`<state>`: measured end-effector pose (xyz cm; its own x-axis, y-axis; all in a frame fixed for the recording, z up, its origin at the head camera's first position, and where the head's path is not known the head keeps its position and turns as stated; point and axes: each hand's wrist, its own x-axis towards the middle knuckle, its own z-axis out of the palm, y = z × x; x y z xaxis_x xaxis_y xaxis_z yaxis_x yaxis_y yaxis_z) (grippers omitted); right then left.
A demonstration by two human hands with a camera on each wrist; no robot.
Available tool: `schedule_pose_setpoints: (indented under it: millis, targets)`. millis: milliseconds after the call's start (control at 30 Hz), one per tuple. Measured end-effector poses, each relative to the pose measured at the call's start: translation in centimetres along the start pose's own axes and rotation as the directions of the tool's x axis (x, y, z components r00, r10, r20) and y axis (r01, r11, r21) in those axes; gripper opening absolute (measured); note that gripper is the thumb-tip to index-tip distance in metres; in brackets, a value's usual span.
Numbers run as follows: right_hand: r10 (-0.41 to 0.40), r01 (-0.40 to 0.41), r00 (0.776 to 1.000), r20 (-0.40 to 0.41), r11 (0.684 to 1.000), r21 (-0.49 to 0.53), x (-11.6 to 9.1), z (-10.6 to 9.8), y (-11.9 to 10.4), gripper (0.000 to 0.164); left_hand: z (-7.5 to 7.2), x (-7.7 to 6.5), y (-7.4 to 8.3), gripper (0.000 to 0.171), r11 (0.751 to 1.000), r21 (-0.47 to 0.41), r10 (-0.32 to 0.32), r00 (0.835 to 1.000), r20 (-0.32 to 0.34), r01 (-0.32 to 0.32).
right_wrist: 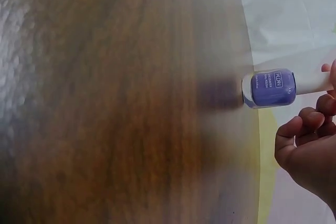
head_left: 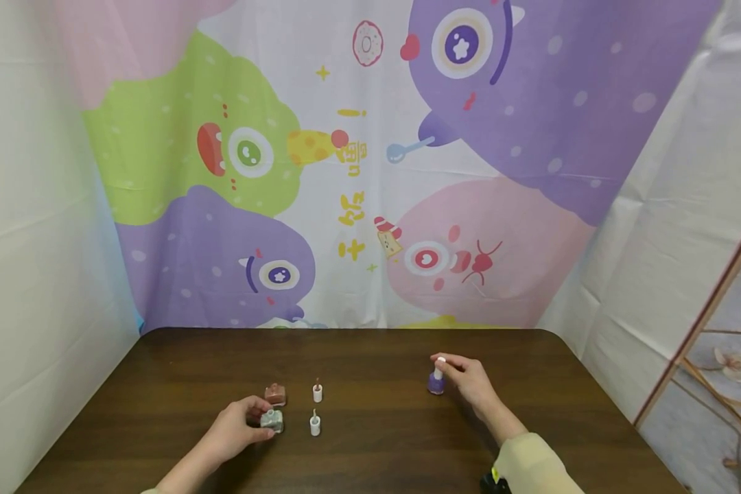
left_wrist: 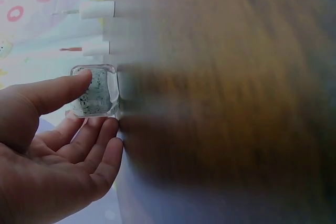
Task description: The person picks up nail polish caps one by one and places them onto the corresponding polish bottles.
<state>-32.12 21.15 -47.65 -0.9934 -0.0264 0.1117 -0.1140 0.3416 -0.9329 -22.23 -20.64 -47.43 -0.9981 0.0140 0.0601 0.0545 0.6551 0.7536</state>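
My left hand (head_left: pixel 237 427) pinches an uncapped nail polish bottle (left_wrist: pixel 94 93) of pale green with dark speckles, thumb on one side and fingers on the other. Close behind it on the table is a reddish-brown nail polish bottle (head_left: pixel 275 394), also without its cap. Two white brush caps (head_left: pixel 318 392) stand to their right with brushes pointing up, one brush brownish-red and one pale. Over on the right side, my right hand (head_left: pixel 469 383) pinches the white cap of a purple nail polish bottle (right_wrist: pixel 274 88). That bottle is upright with its cap on.
The dark brown wooden table (head_left: pixel 370 357) has rounded far corners. Behind it hangs a curtain (head_left: pixel 346 295) with cartoon monsters, and pale cloth walls flank both sides. A black object (head_left: pixel 494 482) shows at the right sleeve.
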Motion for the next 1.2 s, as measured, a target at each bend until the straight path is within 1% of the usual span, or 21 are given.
schedule_pose_setpoints:
  millis: [67, 233, 367, 533, 633, 800, 900, 967, 1067, 1200]
  targets:
    - [0.000, 0.000, 1.000, 0.004, 1.000, -0.001, 0.0, 0.0, 0.1, 0.033, 0.0, 0.1, 0.0, 0.032, 1.000, 0.008, 0.004, 1.000, 0.002, -0.004]
    - [-0.001, 0.001, 1.000, 0.008, 1.000, -0.008, 0.1, -0.1, 0.1, 0.032, 0.1, 0.3, -0.1, 0.027, 0.999, 0.033, 0.024, 1.000, 0.001, -0.024]
    - [-0.011, 0.011, 1.000, 0.014, 1.000, 0.003, 0.1, -0.1, 0.1, 0.029, 0.1, 0.3, -0.2, 0.026, 0.998, 0.058, 0.039, 0.999, -0.010, -0.038]
    - [-0.030, 0.030, 0.999, 0.028, 1.000, 0.002, 0.0, -0.3, -0.4, 0.028, 0.1, 0.3, -0.1, 0.024, 0.997, 0.065, 0.045, 0.999, -0.020, -0.044]
    - [-0.044, 0.044, 0.998, 0.038, 0.999, 0.001, -0.4, -0.7, -1.2, 0.031, 0.1, 0.2, 0.1, 0.024, 0.997, 0.068, 0.044, 0.999, -0.022, -0.042]
    - [-0.049, 0.049, 0.997, 0.052, 0.999, 0.009, -1.6, -1.1, -4.1, 0.033, 0.2, 0.3, 0.2, 0.023, 0.997, 0.073, 0.031, 0.999, -0.019, -0.029]
    - [-0.048, 0.048, 0.997, 0.066, 0.999, -0.007, -2.0, -1.3, -5.3, 0.032, 0.1, 0.3, 0.2, 0.023, 0.997, 0.075, 0.020, 1.000, -0.015, -0.019]
    - [-0.052, 0.053, 0.996, 0.076, 0.999, -0.012, -2.0, -1.3, -5.6, 0.031, 0.1, 0.3, 0.2, 0.023, 0.997, 0.075, 0.018, 1.000, -0.017, -0.016]
    - [-0.054, 0.055, 0.995, 0.083, 0.999, -0.003, -1.6, -1.3, -5.5, 0.031, 0.2, 0.3, 0.2, 0.023, 0.997, 0.072, 0.019, 1.000, -0.020, -0.018]
    - [-0.048, 0.051, 0.995, 0.084, 0.998, -0.025, -0.9, -1.3, -5.4, 0.036, 0.2, 0.3, 0.2, 0.022, 0.998, 0.065, 0.017, 1.000, -0.017, -0.016]
